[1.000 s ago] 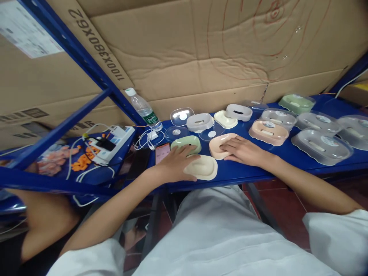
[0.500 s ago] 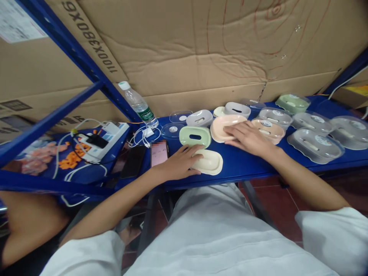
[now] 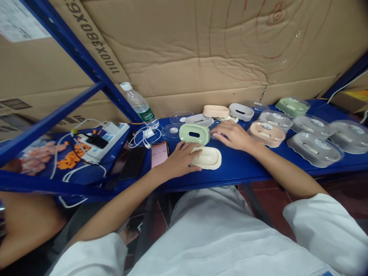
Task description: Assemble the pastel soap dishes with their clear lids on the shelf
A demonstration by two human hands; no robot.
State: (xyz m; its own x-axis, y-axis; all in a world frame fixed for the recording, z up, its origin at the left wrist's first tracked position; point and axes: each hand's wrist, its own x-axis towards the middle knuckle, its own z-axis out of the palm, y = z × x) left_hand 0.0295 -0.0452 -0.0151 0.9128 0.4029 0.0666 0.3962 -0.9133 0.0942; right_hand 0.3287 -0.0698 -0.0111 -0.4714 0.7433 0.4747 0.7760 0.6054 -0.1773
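My left hand (image 3: 184,158) curves around the left end of a cream oval tray (image 3: 212,158), thumb at its near side and fingers on top. Just behind this tray lies a green oval dish (image 3: 188,132) with a slot in its bottom, close to my left fingertips. My right hand (image 3: 232,135) has its fingers apart and holds nothing I can see. Its fingertips are at the edge of a clear lid (image 3: 214,125), partly hidden by the hand and the green dish. Farther back, a peach dish (image 3: 216,111) rests by grey dishes (image 3: 243,111).
Several lidded dishes (image 3: 315,148) cover the right of the blue shelf. Flat clear lids (image 3: 171,131), a water bottle (image 3: 142,107), phones (image 3: 159,154) and a white cable (image 3: 140,136) lie left. A cardboard wall (image 3: 172,50) closes the back. Another person's limb (image 3: 28,230) shows lower left.
My right hand has let go of the peach dish, which now sits farther back near the grey dishes, and has drawn left toward the clear lid. My left hand stays on the cream tray.
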